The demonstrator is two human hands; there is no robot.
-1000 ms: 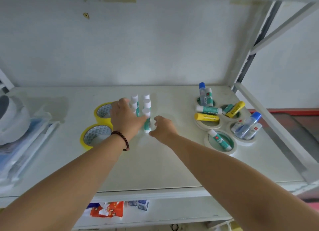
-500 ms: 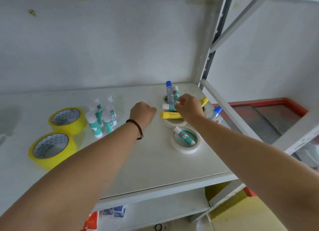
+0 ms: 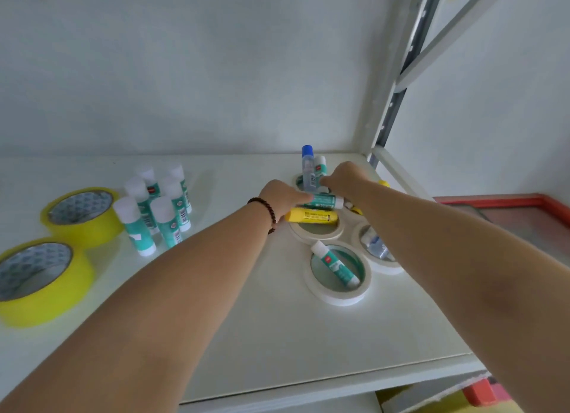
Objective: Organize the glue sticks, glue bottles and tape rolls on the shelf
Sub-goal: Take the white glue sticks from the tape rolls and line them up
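Note:
Several green-and-white glue sticks (image 3: pixel 160 209) stand upright in a cluster at the left-middle of the white shelf (image 3: pixel 262 335). Two yellow tape rolls (image 3: pixel 83 212) lie left of them. At the right, several white tape rolls (image 3: pixel 337 295) lie flat with glue sticks and bottles lying in and across them. My left hand (image 3: pixel 282 198) closes on one end of a lying green glue stick (image 3: pixel 327 200), above a yellow glue stick (image 3: pixel 311 216). My right hand (image 3: pixel 345 176) reaches beside an upright blue-capped glue bottle (image 3: pixel 307 169) and a standing glue stick; its fingers are hidden.
A grey wall backs the shelf. A metal upright and a diagonal brace (image 3: pixel 401 82) stand at the shelf's right end. Beyond it lies a red-framed surface (image 3: pixel 509 209). A lower shelf edge shows under the front edge.
Both hands have left the standing glue sticks and moved right to the white tape rolls. The left hand now takes the lying green glue stick. The view has shifted right.

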